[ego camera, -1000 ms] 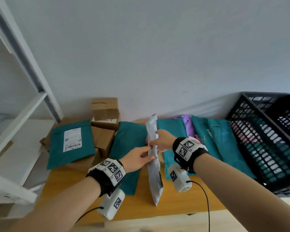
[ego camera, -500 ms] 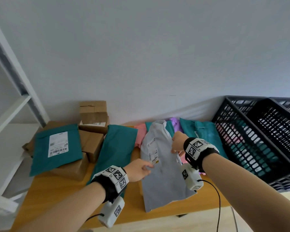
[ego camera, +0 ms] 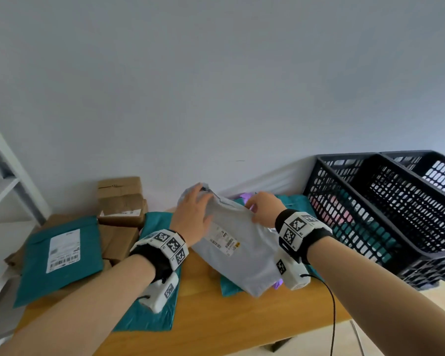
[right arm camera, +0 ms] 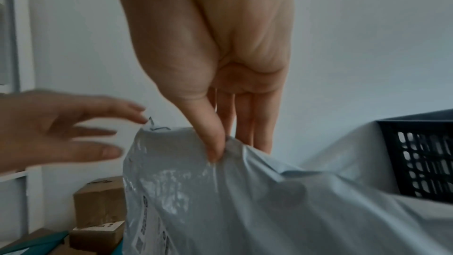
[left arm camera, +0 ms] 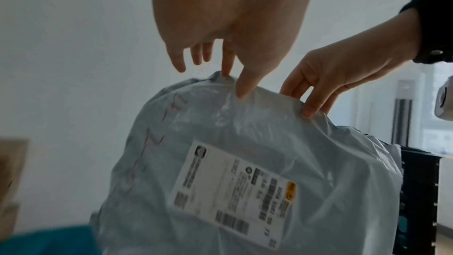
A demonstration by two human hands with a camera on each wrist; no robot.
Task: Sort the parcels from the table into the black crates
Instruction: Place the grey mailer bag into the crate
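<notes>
We have the grey mailer bag lifted off the table, hanging by its top edge with the printed label facing us. Our right hand is clamped on that edge: in the right wrist view the thumb pinches a fold of film against the fingers behind it. Our left hand is spread, fingers fairly straight; in the left wrist view 2 fingertips touch the top seam just left of the pinch, steadying it, not gripping.

Below the pinch the bag bulges and sags, so we judge it soft, with something pliable inside, and light enough for 1 hand to carry. The film is glossy and wrinkled, which suggests it is slippery and may stretch or creep out of a shallow pinch. We think the best hold is where the right hand already is, on the sealed top band, taken deeper so several layers are bunched. A second hold under the belly, below the label, would stop it swinging. Nothing suggests it is fragile, though we cannot see the contents.

The black crates stand to the right of the grip, near it, with teal and pink parcels visible through the mesh. Teal mailers and cardboard boxes lie left of the grip.
</notes>
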